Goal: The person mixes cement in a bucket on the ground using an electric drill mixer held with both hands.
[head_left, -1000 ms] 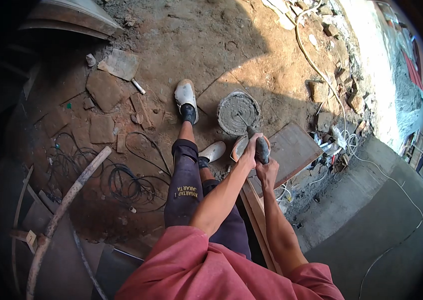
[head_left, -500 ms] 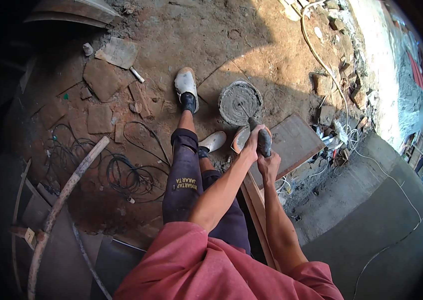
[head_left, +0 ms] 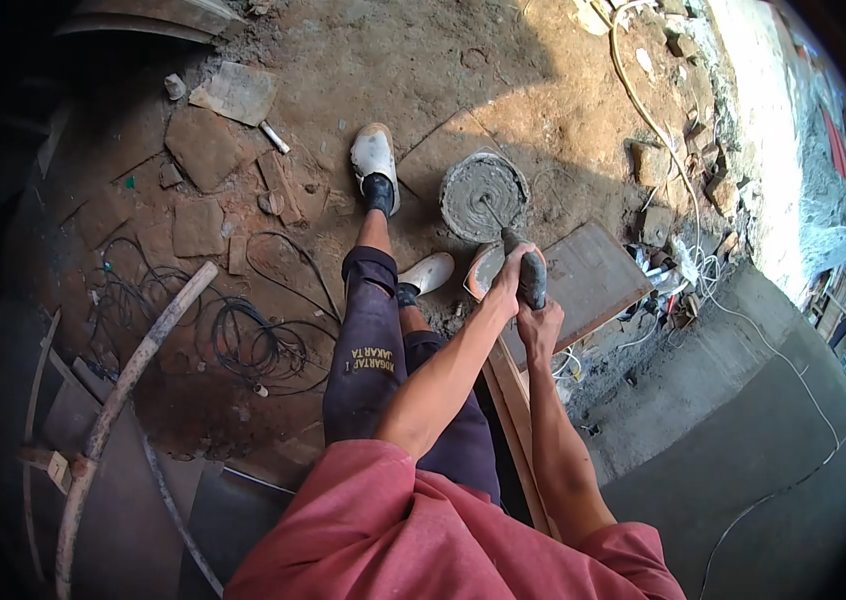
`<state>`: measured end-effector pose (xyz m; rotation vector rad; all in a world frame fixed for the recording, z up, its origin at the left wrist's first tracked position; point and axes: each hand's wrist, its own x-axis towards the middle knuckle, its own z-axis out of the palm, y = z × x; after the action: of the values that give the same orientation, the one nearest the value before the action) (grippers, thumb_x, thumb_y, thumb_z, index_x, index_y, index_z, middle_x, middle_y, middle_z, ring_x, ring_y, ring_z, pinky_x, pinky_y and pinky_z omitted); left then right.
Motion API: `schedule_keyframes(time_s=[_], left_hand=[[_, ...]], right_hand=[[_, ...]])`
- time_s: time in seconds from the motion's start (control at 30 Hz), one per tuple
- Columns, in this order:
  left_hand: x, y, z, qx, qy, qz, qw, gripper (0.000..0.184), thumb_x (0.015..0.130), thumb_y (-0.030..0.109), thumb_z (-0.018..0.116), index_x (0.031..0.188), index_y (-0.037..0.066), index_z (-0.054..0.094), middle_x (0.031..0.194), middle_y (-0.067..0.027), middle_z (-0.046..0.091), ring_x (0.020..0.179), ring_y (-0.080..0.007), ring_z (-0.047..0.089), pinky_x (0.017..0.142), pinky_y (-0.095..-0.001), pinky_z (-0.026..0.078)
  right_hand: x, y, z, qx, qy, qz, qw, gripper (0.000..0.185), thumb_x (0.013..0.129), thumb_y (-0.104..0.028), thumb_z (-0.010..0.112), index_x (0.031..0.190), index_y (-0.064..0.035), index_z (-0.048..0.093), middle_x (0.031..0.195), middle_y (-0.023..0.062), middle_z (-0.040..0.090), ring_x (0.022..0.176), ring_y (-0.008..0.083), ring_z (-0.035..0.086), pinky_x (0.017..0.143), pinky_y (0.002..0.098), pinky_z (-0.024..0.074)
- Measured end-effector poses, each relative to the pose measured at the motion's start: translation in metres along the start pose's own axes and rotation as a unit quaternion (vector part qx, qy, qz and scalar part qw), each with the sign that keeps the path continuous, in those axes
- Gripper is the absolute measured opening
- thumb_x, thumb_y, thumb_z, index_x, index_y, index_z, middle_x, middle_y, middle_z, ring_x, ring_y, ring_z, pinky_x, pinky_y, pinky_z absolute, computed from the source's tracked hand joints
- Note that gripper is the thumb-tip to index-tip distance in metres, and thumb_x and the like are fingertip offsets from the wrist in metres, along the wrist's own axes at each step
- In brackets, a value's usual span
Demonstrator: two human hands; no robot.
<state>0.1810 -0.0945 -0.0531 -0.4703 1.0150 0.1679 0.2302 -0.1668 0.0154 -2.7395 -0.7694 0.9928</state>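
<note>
My left hand (head_left: pixel 510 283) is wrapped round the front of a dark, mortar-stained power drill (head_left: pixel 533 282). Behind it, my right hand (head_left: pixel 541 326) grips the drill's rear end. A thin mixing rod (head_left: pixel 492 212) runs from the drill down into wet grey mortar (head_left: pixel 473 195), whose surface shows swirled rings. The mortar sits in a round bucket (head_left: pixel 444 205) with a crusted rim, and the rod's lower end is hidden in it. Close by my left hand is an orange-edged container (head_left: pixel 481 268), partly covered by my hand and the drill.
A flat board (head_left: pixel 593 280) lies right of the drill. Black cables (head_left: pixel 243 335) coil on the dirt floor at left, near a curved wooden pole (head_left: pixel 133 375). Rubble and a pale hose (head_left: pixel 648 130) line the right side. My white shoes (head_left: pixel 374 155) stand left of the bucket.
The view has shifted slightly, so the bucket sits a little to the right and higher. Both hands keep the same hold on the drill.
</note>
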Motion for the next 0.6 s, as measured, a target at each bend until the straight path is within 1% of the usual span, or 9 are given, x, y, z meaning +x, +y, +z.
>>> schedule_keyframes(time_s=[0.07, 0.2, 0.27, 0.37, 0.47, 0.6], left_hand=[[0.003, -0.001, -0.002, 0.002, -0.04, 0.009, 0.999, 0.032, 0.076, 0.05, 0.067, 0.073, 0.019, 0.061, 0.066, 0.0023, 0.057, 0.057, -0.0157, 0.053, 0.057, -0.0307, 0.044], [-0.003, 0.0, 0.001, 0.0, -0.018, 0.006, 1.0, 0.032, 0.076, 0.05, 0.067, 0.072, 0.018, 0.061, 0.067, 0.0016, 0.058, 0.057, -0.0158, 0.054, 0.057, -0.0308, 0.045], [-0.012, 0.004, 0.006, -0.025, 0.0, -0.004, 1.0, 0.032, 0.077, 0.05, 0.066, 0.07, 0.019, 0.061, 0.066, 0.0016, 0.059, 0.055, -0.0159, 0.054, 0.055, -0.0311, 0.044], [-0.013, 0.004, 0.007, -0.036, -0.021, 0.019, 0.999, 0.033, 0.079, 0.049, 0.064, 0.067, 0.018, 0.06, 0.063, 0.0018, 0.058, 0.052, -0.0155, 0.052, 0.052, -0.0309, 0.043], [-0.01, 0.004, 0.007, -0.037, -0.006, 0.005, 0.999, 0.034, 0.08, 0.048, 0.062, 0.065, 0.018, 0.06, 0.06, 0.0022, 0.056, 0.049, -0.0154, 0.051, 0.05, -0.0308, 0.042], [-0.012, 0.004, 0.006, -0.03, -0.019, 0.013, 0.999, 0.033, 0.081, 0.046, 0.061, 0.065, 0.018, 0.059, 0.06, 0.0027, 0.056, 0.049, -0.0143, 0.05, 0.049, -0.0301, 0.041]], right_hand=[[0.001, 0.005, 0.001, 0.014, 0.006, -0.017, 1.0, 0.037, 0.078, -0.028, 0.07, 0.095, 0.0047, 0.067, 0.084, 0.029, 0.067, 0.086, 0.0439, 0.068, 0.075, 0.045, 0.051], [0.002, 0.001, -0.001, -0.016, 0.004, -0.004, 1.0, 0.036, 0.078, -0.028, 0.07, 0.096, 0.0034, 0.068, 0.084, 0.0285, 0.067, 0.085, 0.0439, 0.068, 0.075, 0.0452, 0.0511], [0.001, -0.003, -0.003, -0.029, 0.004, -0.016, 0.999, 0.036, 0.078, -0.028, 0.07, 0.097, 0.0021, 0.068, 0.084, 0.0282, 0.067, 0.086, 0.0449, 0.067, 0.076, 0.0461, 0.0511], [0.003, -0.005, -0.004, -0.047, 0.003, -0.028, 0.999, 0.035, 0.078, -0.028, 0.07, 0.097, 0.0015, 0.069, 0.085, 0.0281, 0.067, 0.087, 0.0457, 0.066, 0.076, 0.047, 0.0511], [0.002, -0.003, -0.003, -0.043, 0.003, -0.025, 0.999, 0.035, 0.078, -0.028, 0.07, 0.097, 0.0011, 0.069, 0.086, 0.0283, 0.067, 0.087, 0.0455, 0.066, 0.076, 0.0474, 0.0512], [0.004, 0.002, -0.001, -0.054, -0.002, -0.012, 0.998, 0.036, 0.078, -0.028, 0.07, 0.098, 0.0015, 0.069, 0.086, 0.0286, 0.067, 0.087, 0.0454, 0.066, 0.076, 0.047, 0.0513]])
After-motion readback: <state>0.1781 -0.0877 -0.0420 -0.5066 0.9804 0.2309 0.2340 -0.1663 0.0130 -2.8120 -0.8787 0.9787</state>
